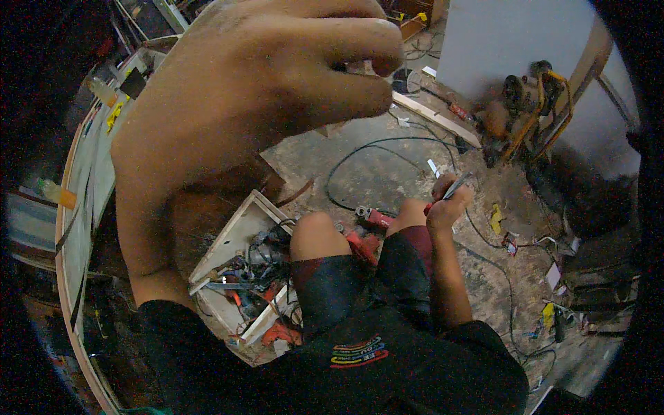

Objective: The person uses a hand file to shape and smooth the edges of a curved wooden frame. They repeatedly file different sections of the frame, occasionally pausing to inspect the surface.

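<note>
My left hand [277, 83] is raised close in front of me and fills the upper left. Its fingers are curled with the thumb near them; the palm side is mostly hidden, so I cannot make out whether anything is inside. Beyond my right knee, my right hand [448, 204] is closed around a slim tool with a grey metal blade or shaft [456, 184] and a bit of red at its lower end. Between my knees on the floor lies a red power tool [377, 218] with a metal front end, near another red piece [363, 247].
A wooden box [214, 266] crammed with tools stands beside my left leg. Black cable [339, 162] loops over the concrete floor. A yellow-framed machine [532, 104] stands far right by a pale panel [512, 41]. Leftward runs a long bench [93, 166]; scraps litter the right.
</note>
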Tool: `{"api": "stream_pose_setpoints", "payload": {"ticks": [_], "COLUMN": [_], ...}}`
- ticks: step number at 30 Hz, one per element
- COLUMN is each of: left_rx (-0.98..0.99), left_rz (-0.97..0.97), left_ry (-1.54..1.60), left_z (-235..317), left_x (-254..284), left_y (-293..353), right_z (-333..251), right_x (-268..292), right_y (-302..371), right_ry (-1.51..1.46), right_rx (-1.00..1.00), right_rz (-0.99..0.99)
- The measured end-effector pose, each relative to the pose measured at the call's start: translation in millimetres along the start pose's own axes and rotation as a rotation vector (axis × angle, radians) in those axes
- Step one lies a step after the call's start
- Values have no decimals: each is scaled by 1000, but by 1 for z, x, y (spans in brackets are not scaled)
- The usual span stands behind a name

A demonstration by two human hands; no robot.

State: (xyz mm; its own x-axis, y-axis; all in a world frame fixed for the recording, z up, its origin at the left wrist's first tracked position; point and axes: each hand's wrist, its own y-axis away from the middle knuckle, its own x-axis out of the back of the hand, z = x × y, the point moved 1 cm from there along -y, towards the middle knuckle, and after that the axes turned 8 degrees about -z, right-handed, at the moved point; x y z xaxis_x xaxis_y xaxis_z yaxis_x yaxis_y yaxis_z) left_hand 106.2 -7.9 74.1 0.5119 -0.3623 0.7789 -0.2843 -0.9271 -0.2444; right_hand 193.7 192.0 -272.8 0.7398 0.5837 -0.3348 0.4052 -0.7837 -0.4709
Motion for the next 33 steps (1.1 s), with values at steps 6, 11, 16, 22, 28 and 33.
{"api": "stream_pose_setpoints", "payload": {"ticks": [6,11,16,22,28,33], "left_rx": [48,124,210,302,470,456], "left_rz": [-23,75,177,288,631,875], "left_ry": [40,185,388,648,890,677], "left_z": [1,1,1,6,11,-39], "left_x": [-2,-13,-22,-23,-43,-68], "left_y": [-1,2,4,4,11,43], "right_z": [-2,4,8,15,12,-35], "right_x": [-7,-6,3,5,-8,-36], "right_y": [-7,-7,-3,-3,-4,-28], "right_ry": [3,76,155,27,-88,186], "right_rx": [-16,-19,-40,-63,-156,96], "right_rz": [-24,28,-16,37,28,-9]}}
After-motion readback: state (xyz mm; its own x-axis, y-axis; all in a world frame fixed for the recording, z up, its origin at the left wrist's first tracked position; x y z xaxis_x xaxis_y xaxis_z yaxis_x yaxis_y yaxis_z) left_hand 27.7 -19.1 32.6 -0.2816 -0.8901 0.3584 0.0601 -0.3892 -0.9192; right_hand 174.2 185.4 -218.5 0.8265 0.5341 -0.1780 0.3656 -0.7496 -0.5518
